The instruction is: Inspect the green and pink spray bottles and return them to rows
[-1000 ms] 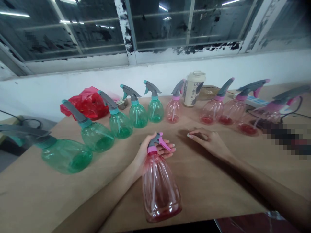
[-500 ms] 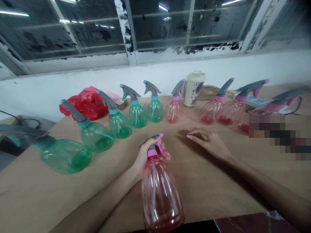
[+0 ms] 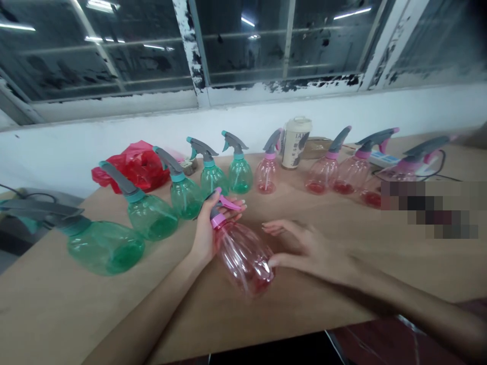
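Observation:
A clear pink spray bottle [image 3: 243, 253] with a grey and pink trigger head is tilted above the table, its base toward the lower right. My left hand [image 3: 209, 223] is closed around its neck and spray head, the thumb on top. Close to the bottle's base is my right hand [image 3: 304, 248], fingers and thumb apart. Its thumb tip meets the bottle's outline; whether it touches I cannot tell. Behind them stands a smaller-looking pink spray bottle [image 3: 267, 175]. Green spray bottles [image 3: 152, 218] line the left side, and more pink spray bottles [image 3: 321, 175] stand at the right.
A white printed cup [image 3: 296, 144] stands at the back by the wall. A crumpled red plastic bag [image 3: 137, 165] lies at the back left of the wooden table [image 3: 182, 314]. A cardboard piece [image 3: 317, 148] and a white and blue box [image 3: 384, 159] sit behind the right-hand bottles.
My left hand has moved up and left and tilted the pink spray bottle, its base swinging right. My right hand has come closer to the base and spread its fingers.

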The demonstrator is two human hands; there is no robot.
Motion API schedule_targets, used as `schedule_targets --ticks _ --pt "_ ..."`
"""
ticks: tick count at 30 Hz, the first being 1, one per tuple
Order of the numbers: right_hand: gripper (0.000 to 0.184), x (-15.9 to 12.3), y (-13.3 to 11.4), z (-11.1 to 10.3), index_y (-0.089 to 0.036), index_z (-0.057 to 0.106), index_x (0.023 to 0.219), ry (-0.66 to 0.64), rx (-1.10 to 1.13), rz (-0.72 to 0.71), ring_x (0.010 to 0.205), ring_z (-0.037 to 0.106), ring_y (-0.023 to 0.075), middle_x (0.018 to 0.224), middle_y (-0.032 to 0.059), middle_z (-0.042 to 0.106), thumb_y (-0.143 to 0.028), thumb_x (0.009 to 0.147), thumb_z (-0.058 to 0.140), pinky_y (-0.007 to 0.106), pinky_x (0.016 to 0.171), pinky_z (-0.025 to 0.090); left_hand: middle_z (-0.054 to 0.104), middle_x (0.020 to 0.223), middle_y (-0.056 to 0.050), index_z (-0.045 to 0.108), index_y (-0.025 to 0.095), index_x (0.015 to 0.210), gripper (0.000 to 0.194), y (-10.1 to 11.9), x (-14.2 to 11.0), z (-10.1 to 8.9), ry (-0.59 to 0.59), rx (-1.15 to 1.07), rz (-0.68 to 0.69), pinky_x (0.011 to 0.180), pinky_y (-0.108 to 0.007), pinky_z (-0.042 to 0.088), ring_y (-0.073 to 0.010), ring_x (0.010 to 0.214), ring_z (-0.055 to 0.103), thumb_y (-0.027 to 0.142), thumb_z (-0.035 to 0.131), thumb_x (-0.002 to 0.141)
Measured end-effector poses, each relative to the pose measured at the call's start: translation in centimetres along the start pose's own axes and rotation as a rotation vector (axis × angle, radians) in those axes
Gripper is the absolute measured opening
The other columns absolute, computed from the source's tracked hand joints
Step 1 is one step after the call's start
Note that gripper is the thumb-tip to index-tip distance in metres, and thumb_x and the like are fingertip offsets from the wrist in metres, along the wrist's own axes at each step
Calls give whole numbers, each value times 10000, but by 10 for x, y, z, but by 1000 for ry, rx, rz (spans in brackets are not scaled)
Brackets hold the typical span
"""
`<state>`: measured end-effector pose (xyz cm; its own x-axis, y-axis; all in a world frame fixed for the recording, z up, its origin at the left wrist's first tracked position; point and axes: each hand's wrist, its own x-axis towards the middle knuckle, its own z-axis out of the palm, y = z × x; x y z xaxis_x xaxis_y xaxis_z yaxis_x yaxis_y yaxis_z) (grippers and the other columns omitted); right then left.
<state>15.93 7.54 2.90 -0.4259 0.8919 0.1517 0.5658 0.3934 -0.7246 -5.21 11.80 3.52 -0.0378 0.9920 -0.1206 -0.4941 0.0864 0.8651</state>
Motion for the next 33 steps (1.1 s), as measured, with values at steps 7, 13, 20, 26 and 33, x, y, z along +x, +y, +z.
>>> schedule_targets --ticks 7,13,20,26,33 --pt "937 15 -46 26 -229 509 1241 -59 -18 -41 1006 596 328 1157 105 623 -752 483 684 472 821 488 728 879 -88 684 141 809 330 7 -11 6 -60 40 147 809 -309 501 -256 962 661 460 631 746" --pt "831 14 -19 11 -231 481 1242 -45 76 -47 1008 603 277 1145 84 623 -637 560 729 418 825 506 636 1195 -89 593 186 1125 514 -1 -7 1 -243 122 52 987 -428 393 -293 1213 498 455 696 700" --pt "851 8 74 -19 -251 355 1332 350 30 -32 1171 515 331 1271 111 545 -537 628 737 562 989 375 562 1263 -124 412 225 1294 696 -29 -2 -8 -323 380 107 1006 -467 344 -289 1238 455 409 721 698" --pt "839 40 105 -40 -197 413 1267 439 -188 27 1127 529 353 1192 132 563 -631 607 695 541 928 419 593 1131 -105 471 216 1154 530 -39 -4 -11 -252 593 205 942 -445 381 -268 1122 509 389 700 709" --pt "887 75 97 -56 -132 379 1293 370 -509 369 1044 579 407 1188 215 572 -702 648 591 538 827 453 575 1107 -95 482 219 1116 480 -47 -5 -10 -310 648 225 875 -409 424 -247 1088 504 365 695 711"
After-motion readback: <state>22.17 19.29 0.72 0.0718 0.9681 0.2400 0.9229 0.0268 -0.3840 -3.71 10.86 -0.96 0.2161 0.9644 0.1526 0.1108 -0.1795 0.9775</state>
